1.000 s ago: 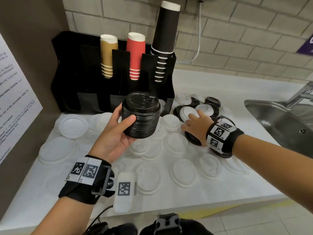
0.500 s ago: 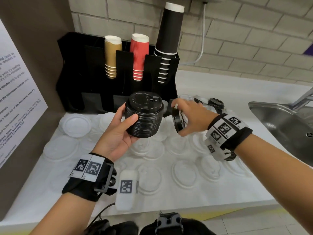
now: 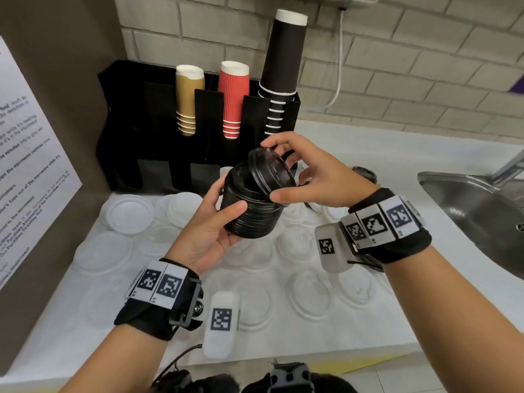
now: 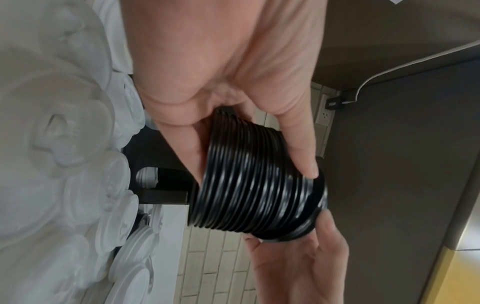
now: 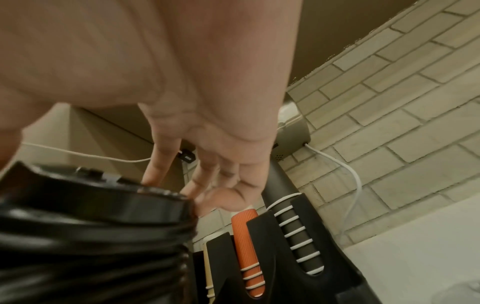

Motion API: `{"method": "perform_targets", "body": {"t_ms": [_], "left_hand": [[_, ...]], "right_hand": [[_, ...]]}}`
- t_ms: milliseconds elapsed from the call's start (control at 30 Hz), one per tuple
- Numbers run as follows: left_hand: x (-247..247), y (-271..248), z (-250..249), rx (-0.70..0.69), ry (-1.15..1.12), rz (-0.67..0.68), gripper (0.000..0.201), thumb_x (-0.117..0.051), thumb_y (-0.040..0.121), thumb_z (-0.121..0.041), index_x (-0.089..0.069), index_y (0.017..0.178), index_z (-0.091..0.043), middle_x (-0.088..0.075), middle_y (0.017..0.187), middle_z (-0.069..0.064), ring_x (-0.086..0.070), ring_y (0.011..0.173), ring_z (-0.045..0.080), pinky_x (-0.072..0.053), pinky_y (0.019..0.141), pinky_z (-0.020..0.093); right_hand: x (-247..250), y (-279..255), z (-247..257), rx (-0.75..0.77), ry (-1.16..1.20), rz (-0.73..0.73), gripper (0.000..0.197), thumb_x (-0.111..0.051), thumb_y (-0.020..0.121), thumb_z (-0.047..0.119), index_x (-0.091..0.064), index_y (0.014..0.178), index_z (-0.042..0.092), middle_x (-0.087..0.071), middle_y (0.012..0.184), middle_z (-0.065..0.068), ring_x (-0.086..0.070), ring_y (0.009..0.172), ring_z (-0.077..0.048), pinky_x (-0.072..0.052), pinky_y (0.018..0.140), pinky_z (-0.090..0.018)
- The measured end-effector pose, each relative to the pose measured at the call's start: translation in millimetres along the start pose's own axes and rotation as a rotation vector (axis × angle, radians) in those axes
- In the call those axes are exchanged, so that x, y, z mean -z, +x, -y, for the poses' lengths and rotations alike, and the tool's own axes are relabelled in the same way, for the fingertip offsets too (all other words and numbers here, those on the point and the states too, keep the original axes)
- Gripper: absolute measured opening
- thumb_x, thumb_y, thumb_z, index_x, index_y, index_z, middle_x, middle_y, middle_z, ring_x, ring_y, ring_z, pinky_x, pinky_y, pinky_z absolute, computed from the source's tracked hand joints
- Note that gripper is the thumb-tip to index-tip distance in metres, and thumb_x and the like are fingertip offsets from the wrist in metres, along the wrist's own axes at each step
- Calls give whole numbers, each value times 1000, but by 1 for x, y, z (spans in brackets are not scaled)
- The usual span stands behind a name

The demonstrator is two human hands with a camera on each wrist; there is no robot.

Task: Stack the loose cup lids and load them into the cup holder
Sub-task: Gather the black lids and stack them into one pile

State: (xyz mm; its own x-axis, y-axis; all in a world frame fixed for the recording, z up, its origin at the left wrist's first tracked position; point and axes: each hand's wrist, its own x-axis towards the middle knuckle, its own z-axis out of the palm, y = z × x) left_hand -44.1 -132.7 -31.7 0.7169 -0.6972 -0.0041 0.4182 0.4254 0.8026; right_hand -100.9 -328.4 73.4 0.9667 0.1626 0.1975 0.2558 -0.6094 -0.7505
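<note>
My left hand (image 3: 204, 231) is curled around a tall stack of ribbed black plastic cup lids (image 3: 251, 214), thumb across the front and the other fingers wrapped round behind, holding it up above the counter. My right hand (image 3: 317, 177) pinches a single black plastic lid (image 3: 269, 173) by its rim, thumb on the near edge and fingertips on the far edge. That lid sits tilted on top of the stack, its near edge touching the top lid and its far edge lifted.

Below my hands, many loose translucent white plastic lids (image 3: 129, 214) lie spread flat over the white counter (image 3: 425, 154). Straight ahead, against the pale brick wall (image 3: 425, 66), stands the black slotted cup holder (image 3: 147, 131). It carries three upside-down cup stacks, left to right: gold paper cups (image 3: 188, 100), red ribbed paper cups (image 3: 233, 97) and tall black paper cups (image 3: 285, 66). A steel sink (image 3: 476, 211) is on the far right. A white printed notice (image 3: 25, 165) hangs on the brown panel to my left.
</note>
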Motion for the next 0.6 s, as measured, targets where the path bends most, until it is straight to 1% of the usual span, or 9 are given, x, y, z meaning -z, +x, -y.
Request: {"method": "perform_targets", "body": {"t_ms": [100,167,233,367,500,600], "left_hand": [[-1,0,1,3,23,15,72,-77,69,-21,-49,134,-35,-68,121,1,-67,109,22,-58,74,32],[-2,0,3,9,38,26,69,-74,71,-19,-50,133,-37,-68,121,1,-67,110,23,-58,75,32],[-3,0,5,16,45,38,68,-70,74,-16,-49,135,-36,-68,121,2,-67,109,23,-58,74,32],[-4,0,7,20,33,34,69,-72,72,-18,-49,135,-35,-69,120,1,-67,109,23,-57,74,31],[-4,0,8,25,13,30,66,-68,78,-16,-46,138,-35,-67,124,3,-66,111,23,-58,77,32],[-5,1,9,25,12,37,64,-67,79,-17,-47,137,-34,-67,125,4,-65,113,24,-57,78,32]], "right_hand": [[1,-1,2,-12,-17,-15,54,-75,80,16,-51,128,21,-52,109,14,-49,93,10,-41,71,-5],[0,0,4,-19,-54,0,50,-74,81,16,-53,127,21,-54,111,9,-51,92,8,-41,70,-6],[-1,1,5,-19,-104,24,49,-74,82,14,-55,126,21,-57,113,6,-53,91,6,-41,70,-5],[-1,1,5,-42,-158,29,55,-76,79,13,-54,129,20,-58,118,2,-56,96,-7,-41,71,-5],[-2,-1,5,-29,-187,11,60,-79,75,15,-53,129,20,-57,121,2,-56,101,-10,-40,72,-4],[-2,-2,6,-24,-191,10,62,-81,74,20,-53,129,21,-56,120,3,-55,101,-10,-40,72,-4]]}}
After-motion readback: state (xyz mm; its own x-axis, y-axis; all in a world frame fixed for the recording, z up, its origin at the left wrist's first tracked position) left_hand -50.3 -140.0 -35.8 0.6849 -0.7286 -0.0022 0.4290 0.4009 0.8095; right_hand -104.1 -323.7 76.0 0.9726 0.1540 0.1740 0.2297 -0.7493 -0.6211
